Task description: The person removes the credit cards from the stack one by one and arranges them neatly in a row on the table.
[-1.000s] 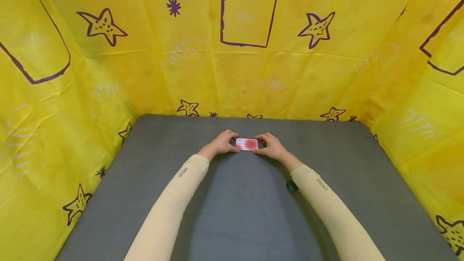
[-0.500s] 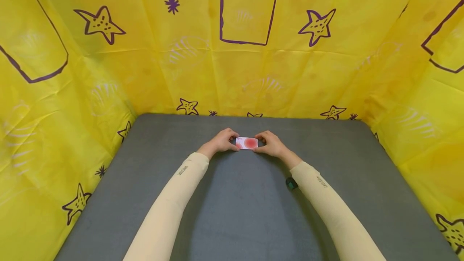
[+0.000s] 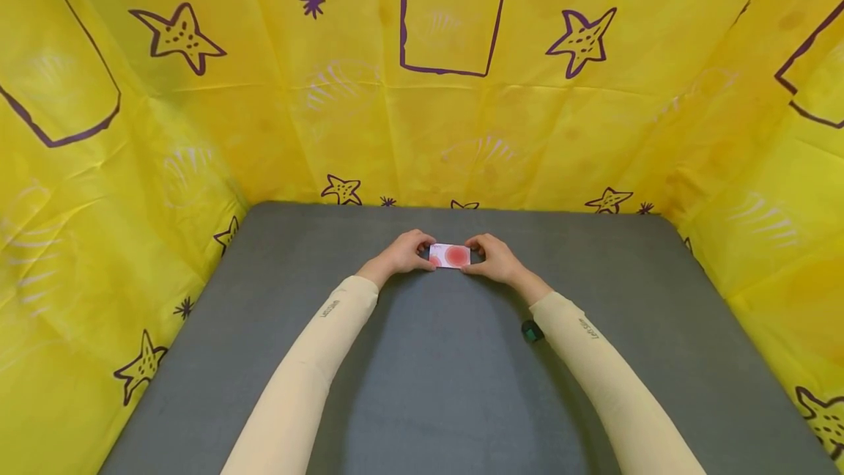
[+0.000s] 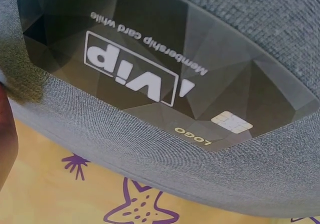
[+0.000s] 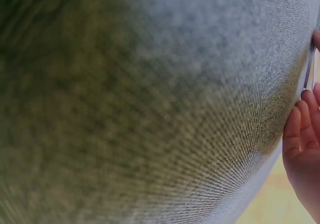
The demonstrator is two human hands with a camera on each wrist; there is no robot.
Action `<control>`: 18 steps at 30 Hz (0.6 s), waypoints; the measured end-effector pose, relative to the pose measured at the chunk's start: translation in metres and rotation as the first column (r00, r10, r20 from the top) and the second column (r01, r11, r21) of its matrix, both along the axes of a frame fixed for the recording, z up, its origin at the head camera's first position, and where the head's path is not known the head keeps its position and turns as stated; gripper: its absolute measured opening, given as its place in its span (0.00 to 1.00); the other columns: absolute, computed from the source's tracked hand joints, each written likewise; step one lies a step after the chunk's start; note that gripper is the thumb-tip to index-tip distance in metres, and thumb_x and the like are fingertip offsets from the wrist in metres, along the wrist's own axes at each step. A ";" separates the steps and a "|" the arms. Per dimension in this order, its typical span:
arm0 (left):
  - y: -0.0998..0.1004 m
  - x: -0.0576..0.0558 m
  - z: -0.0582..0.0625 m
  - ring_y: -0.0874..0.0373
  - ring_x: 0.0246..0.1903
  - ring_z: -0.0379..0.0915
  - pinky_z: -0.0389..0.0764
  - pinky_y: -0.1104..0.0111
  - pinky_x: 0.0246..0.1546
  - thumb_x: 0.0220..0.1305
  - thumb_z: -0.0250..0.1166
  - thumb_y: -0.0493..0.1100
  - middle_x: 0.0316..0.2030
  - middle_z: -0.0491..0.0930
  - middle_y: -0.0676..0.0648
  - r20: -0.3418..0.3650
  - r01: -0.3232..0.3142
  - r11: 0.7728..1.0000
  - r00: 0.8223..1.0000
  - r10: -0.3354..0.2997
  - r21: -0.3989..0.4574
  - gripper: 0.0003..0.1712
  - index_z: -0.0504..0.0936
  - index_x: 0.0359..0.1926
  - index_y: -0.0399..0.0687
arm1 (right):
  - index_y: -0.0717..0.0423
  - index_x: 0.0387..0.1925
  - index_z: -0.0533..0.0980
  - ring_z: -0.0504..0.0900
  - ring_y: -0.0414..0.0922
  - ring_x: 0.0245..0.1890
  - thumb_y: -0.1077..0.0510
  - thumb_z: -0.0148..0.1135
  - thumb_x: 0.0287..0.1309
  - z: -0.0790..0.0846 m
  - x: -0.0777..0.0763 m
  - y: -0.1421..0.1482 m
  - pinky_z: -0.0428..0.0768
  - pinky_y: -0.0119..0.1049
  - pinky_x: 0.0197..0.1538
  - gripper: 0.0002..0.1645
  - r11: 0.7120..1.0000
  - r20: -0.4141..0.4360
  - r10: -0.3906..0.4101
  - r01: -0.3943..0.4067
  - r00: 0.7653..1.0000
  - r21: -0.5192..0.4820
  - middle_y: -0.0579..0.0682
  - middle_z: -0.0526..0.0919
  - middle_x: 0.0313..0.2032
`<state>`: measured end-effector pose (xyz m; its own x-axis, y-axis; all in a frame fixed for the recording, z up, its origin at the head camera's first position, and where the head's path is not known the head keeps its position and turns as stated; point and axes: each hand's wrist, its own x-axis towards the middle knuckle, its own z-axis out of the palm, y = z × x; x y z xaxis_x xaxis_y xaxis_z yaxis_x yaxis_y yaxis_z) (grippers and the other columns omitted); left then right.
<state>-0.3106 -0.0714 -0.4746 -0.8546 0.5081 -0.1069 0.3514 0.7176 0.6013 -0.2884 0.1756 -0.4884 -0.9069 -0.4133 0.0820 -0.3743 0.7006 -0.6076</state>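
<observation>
A small white card with red circles is held level between both hands near the far side of the grey surface in the head view. At its left end my left hand pinches it with thumb and fingers. My right hand pinches the opposite end in the same way. In the left wrist view a dark VIP membership card with white lettering lies on grey cloth, close to the left hand. I cannot place this dark card in the head view. Fingers of the right hand show at the right wrist view's edge.
A grey cloth-covered table extends under both arms. Yellow curtains with purple starfish drawings enclose the far side and both ends. A small dark green object shows beside the right sleeve; its kind is unclear.
The head view has tilted slightly downward, so the curtain and table sit higher in frame. Both hands keep their grip on the white and red card, with little visible movement.
</observation>
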 end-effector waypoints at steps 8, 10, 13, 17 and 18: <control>-0.001 0.002 0.000 0.53 0.47 0.69 0.72 0.63 0.54 0.55 0.74 0.47 0.48 0.75 0.45 -0.017 0.000 1.000 1.000 0.000 0.015 0.32 0.77 0.60 0.42 | 0.62 0.53 0.75 0.73 0.52 0.43 0.51 0.77 0.47 0.000 0.001 0.000 0.73 0.46 0.52 0.34 1.000 -0.013 -0.007 0.007 1.000 -0.002 0.57 0.77 0.45; -0.001 0.002 0.000 0.53 0.47 0.69 0.72 0.63 0.54 0.55 0.75 0.47 0.48 0.75 0.45 -0.031 0.008 1.000 0.999 -0.007 0.016 0.33 0.77 0.60 0.41 | 0.62 0.53 0.75 0.73 0.52 0.43 0.51 0.77 0.47 0.001 0.001 0.001 0.73 0.46 0.52 0.34 1.000 -0.013 -0.007 0.007 1.000 -0.001 0.57 0.77 0.45; -0.001 0.003 0.000 0.52 0.47 0.69 0.72 0.63 0.54 0.55 0.75 0.47 0.48 0.75 0.45 -0.050 0.015 1.000 0.999 -0.014 0.020 0.32 0.77 0.59 0.41 | 0.61 0.53 0.75 0.73 0.51 0.42 0.50 0.77 0.47 0.001 0.002 0.000 0.73 0.45 0.51 0.34 1.000 -0.019 -0.008 0.008 1.000 0.002 0.56 0.77 0.44; -0.002 0.004 0.000 0.53 0.46 0.69 0.73 0.63 0.54 0.55 0.74 0.47 0.47 0.75 0.46 -0.065 0.008 1.000 0.998 -0.006 0.020 0.32 0.77 0.60 0.43 | 0.61 0.53 0.75 0.72 0.51 0.41 0.50 0.77 0.47 0.002 0.002 0.000 0.72 0.45 0.49 0.34 1.000 -0.037 -0.011 0.011 0.999 0.002 0.56 0.76 0.42; -0.002 0.005 0.000 0.53 0.46 0.69 0.73 0.63 0.53 0.55 0.74 0.47 0.47 0.75 0.46 -0.074 0.010 1.000 0.997 -0.008 0.019 0.32 0.77 0.60 0.43 | 0.61 0.52 0.75 0.71 0.51 0.41 0.50 0.77 0.47 0.002 0.002 0.000 0.72 0.45 0.49 0.34 1.000 -0.041 -0.012 0.012 0.999 0.001 0.56 0.76 0.42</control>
